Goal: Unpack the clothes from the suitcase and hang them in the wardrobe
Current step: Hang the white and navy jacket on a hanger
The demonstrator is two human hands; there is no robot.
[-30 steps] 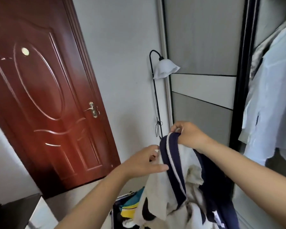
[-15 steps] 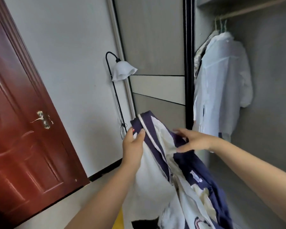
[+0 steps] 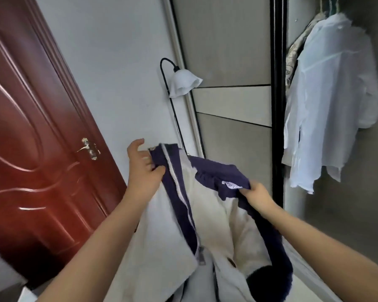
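I hold a white zip jacket with navy trim (image 3: 207,216) up in front of me, spread between both hands. My left hand (image 3: 143,168) pinches the navy zipper edge near the top with thumb and curled fingers. My right hand (image 3: 256,196) grips the navy collar by its small white label. The open wardrobe (image 3: 347,214) is at the right, where a white shirt (image 3: 327,105) hangs on a hanger with a patterned garment (image 3: 292,53) behind it. The suitcase is out of view.
A dark red door (image 3: 31,138) with a metal handle (image 3: 88,148) fills the left. A black floor lamp with a white shade (image 3: 182,82) stands against the wall beside the grey sliding wardrobe door (image 3: 231,62), edged by a black frame (image 3: 277,105).
My right hand slid down from the zipper edge to grip the collar at its label, spreading the jacket open. My left hand stays on the zipper edge. The view tilted slightly.
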